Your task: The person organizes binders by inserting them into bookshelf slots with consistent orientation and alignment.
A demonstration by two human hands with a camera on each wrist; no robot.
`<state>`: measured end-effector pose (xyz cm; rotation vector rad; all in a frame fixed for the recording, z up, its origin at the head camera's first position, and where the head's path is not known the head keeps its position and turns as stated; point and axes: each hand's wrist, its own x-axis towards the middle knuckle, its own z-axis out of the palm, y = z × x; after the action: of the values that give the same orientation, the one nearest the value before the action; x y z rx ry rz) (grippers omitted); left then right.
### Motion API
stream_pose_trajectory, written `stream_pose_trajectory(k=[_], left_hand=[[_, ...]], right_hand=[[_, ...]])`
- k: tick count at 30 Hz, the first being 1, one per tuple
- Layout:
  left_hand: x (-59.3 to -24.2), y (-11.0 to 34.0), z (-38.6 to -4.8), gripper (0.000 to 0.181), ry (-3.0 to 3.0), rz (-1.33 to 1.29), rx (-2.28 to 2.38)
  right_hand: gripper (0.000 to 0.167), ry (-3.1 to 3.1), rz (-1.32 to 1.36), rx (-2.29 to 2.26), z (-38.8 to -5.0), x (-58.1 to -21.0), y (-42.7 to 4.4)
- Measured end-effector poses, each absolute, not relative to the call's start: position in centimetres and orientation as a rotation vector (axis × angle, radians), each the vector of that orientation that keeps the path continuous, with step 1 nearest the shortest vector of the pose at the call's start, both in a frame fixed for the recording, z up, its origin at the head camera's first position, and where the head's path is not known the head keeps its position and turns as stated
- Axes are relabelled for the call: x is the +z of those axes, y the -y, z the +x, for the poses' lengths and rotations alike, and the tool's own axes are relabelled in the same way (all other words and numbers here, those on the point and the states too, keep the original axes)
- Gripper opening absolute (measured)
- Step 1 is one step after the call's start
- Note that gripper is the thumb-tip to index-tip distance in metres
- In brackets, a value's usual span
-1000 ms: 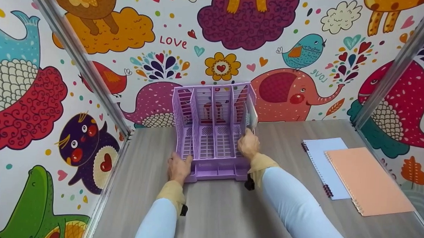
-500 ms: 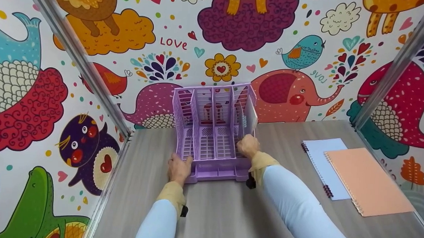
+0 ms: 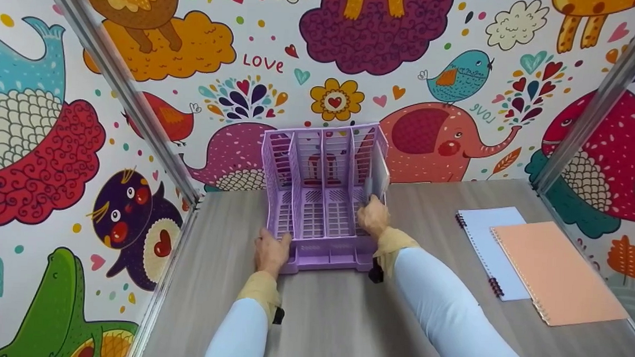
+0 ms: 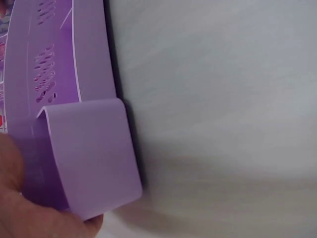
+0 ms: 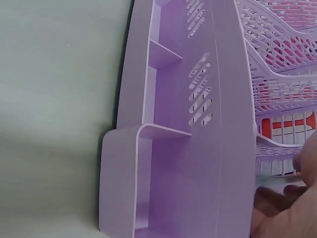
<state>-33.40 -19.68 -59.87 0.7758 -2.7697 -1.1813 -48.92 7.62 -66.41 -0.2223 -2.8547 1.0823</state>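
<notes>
While the left hand (image 3: pixel 271 252) is gripping the front left corner of a purple rack (image 3: pixel 328 245), the right hand (image 3: pixel 374 217) is pinching the near edge of a pale notebook (image 3: pixel 380 173) standing in the rightmost compartment (image 3: pixel 362 159); rightward on the tabletop (image 3: pixel 333 327), a peach notebook (image 3: pixel 561 274) is overlapping a blue notebook (image 3: pixel 485 240)

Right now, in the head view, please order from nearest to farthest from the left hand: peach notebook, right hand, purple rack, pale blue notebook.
From the left hand:
1. Purple rack: touched at its front left corner.
2. Right hand: at the rack's right compartment.
3. Pale blue notebook: on the table, right.
4. Peach notebook: farther right, partly covering the blue one.
</notes>
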Motion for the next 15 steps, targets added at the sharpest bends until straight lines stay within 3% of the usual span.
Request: stream_pose_trajectory(k=[4,15], left_hand=[[-59.9,19.6,-33.5,0.073,2.762,0.768,-1.167],[-59.7,19.6,-33.3,0.075,2.754,0.769,-1.206]], right_hand=[[0.046,2.893,-0.212,1.102,-51.7,-69.9,-8.5],[0.042,2.849,-0.188,1.115,-52.0,-70.1,-8.9]])
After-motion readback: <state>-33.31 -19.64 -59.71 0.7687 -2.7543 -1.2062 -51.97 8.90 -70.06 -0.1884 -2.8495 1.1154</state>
